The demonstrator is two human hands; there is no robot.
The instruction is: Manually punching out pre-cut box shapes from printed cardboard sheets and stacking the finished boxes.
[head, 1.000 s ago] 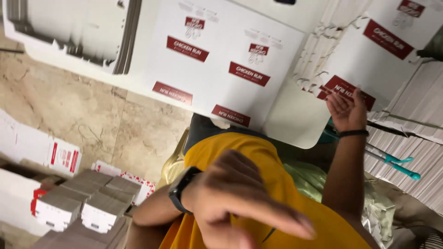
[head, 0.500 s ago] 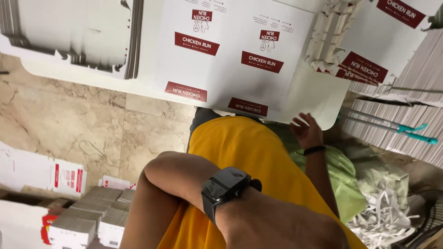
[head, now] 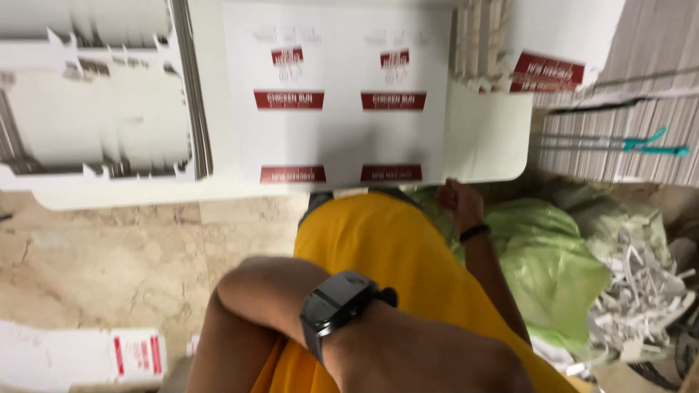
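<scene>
A flat white box blank [head: 335,138] with red labels lies on the white table [head: 488,145] in front of me. My right hand [head: 459,205], with a black band on the wrist, is at the table's near edge just below the blank, fingers curled; I cannot tell whether it grips anything. My left forearm crosses the bottom of the view with a black smartwatch [head: 336,309] on the wrist. Only the back of my left hand [head: 429,360] shows, close to the camera, and its fingers are cut off. My yellow shirt [head: 386,247] lies beneath both arms.
A stack of white die-cut blanks [head: 95,109] fills the table's left. More card stacks [head: 641,87] with a teal-handled tool [head: 655,145] lie at the right. A green plastic bag [head: 553,262] and paper offcuts [head: 641,284] sit below. A red-and-white box [head: 135,355] lies on the marble floor [head: 109,262].
My right hand has slid off the blank down to the table's near edge. My left arm has come closer to the camera, and its fingers have left the view.
</scene>
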